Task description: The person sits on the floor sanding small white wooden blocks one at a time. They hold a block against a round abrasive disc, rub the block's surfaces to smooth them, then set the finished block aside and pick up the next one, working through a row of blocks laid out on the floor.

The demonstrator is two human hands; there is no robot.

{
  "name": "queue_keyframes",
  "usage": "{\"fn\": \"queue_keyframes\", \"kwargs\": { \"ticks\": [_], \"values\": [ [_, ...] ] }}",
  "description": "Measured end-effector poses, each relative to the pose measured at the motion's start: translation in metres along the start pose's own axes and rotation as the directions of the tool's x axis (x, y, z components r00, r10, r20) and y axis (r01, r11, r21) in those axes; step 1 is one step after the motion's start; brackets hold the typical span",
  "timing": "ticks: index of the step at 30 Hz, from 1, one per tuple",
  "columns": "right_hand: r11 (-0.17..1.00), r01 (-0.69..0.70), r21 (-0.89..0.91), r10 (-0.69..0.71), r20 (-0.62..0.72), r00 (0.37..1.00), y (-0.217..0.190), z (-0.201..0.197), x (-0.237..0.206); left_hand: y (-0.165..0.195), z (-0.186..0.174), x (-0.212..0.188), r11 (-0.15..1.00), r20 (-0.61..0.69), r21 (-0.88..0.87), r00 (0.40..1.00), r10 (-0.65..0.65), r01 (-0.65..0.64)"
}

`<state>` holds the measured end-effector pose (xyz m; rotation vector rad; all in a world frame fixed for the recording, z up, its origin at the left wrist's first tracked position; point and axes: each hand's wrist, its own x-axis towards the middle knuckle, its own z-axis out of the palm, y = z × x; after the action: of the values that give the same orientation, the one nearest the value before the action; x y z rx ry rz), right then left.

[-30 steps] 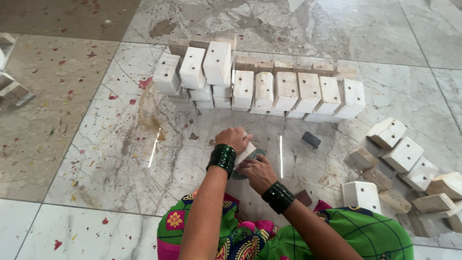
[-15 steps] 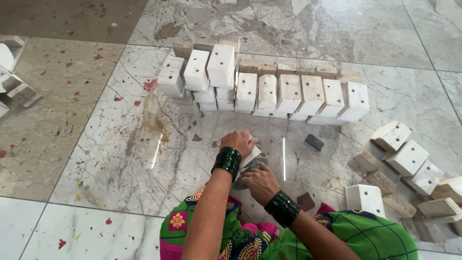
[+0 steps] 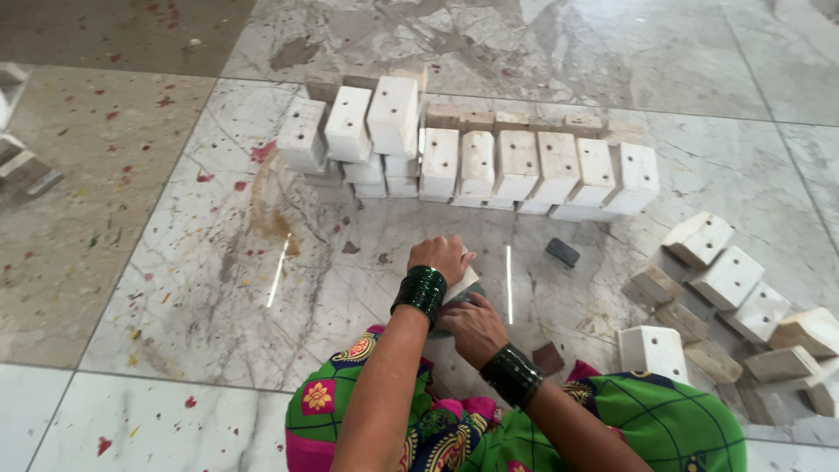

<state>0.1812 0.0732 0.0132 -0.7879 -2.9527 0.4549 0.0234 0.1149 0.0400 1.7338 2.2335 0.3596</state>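
The left hand point(image 3: 441, 258) is closed around one white wooden block point(image 3: 461, 285), low over the marble floor point(image 3: 218, 288) just before the knees; the right hand point(image 3: 472, 325) presses on the same block from below, its fingers curled on it; behind stands a row of about nine white blocks point(image 3: 516, 164); two small dark pieces point(image 3: 562, 252) lie near; one white block point(image 3: 652, 350) stands alone at right.
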Motion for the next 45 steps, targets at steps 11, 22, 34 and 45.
{"fn": "queue_keyframes", "kwargs": {
  "ticks": [11, 22, 34, 45],
  "values": [
    [0.997, 0.057, 0.058, -0.052, -0.095, 0.994, -0.01, 0.0, -0.004, -0.013, -0.006, -0.011, 0.999, 0.006, -0.008, 0.999, -0.039, 0.039],
    [0.996, 0.013, 0.088, -0.009, -0.04, 0.999, -0.002, 0.011, -0.015, -0.022, 0.001, -0.004, 0.998, -0.02, -0.017, 0.998, -0.054, 0.053],
    [0.998, 0.011, 0.057, -0.007, -0.06, 0.998, -0.006, 0.018, -0.015, -0.016, 0.004, -0.004, 0.998, -0.03, -0.028, 0.998, -0.058, 0.057],
    [0.998, -0.054, -0.015, 0.055, 0.067, 0.996, -0.013, 0.015, -0.008, -0.021, -0.007, -0.011, 0.998, 0.003, -0.024, 0.998, -0.061, 0.061]
  ]
}}
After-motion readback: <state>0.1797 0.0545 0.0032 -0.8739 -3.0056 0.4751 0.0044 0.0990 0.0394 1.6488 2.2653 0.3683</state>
